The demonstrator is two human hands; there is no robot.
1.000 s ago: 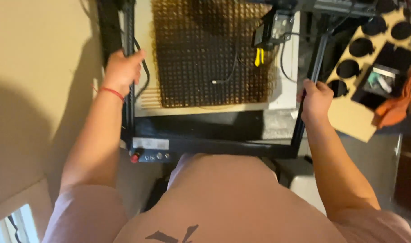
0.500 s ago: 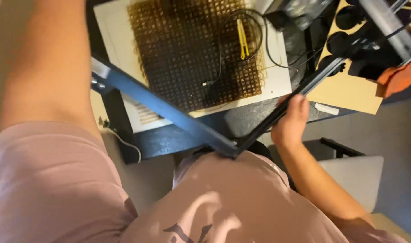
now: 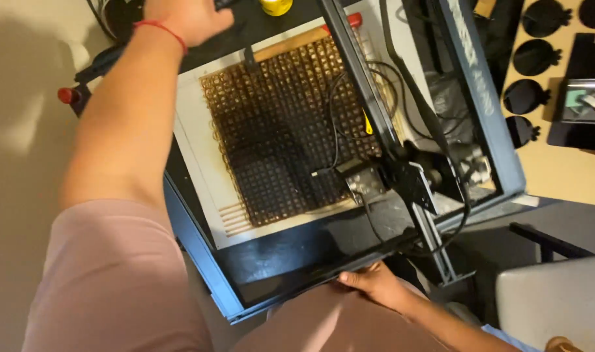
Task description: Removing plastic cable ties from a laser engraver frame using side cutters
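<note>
Both hands were on the machine's frame (image 3: pixel 200 261). The left hand (image 3: pixel 183 16), with a red cord at its wrist, reached to the far edge of the frame and curled over something dark there; whether the fingers were fully clamped could not be told, since the top of the picture cut them off. The right hand (image 3: pixel 376 287) sat at the near edge, close to the body, fingers wrapped on the frame's dark front rail.

That frame, a big blue-grey rectangle, lay tilted across the view. Inside it rested a white board (image 3: pixel 193 156), and on the board a scorched brown honeycomb grid (image 3: pixel 278 137), blackened toward its middle. A metal gantry bar (image 3: pixel 362 91) crossed the grid slantwise, carrying a small head (image 3: pixel 362 179) with black cables looping off it.

Right of the frame lay a tan cardboard sheet (image 3: pixel 558 169) with round black cut-outs (image 3: pixel 524 96) on it and a dark tablet (image 3: pixel 581 107) beside them. A grey seat (image 3: pixel 558 306) showed at lower right, and a yellow can (image 3: pixel 275 6) stood at the top edge.
</note>
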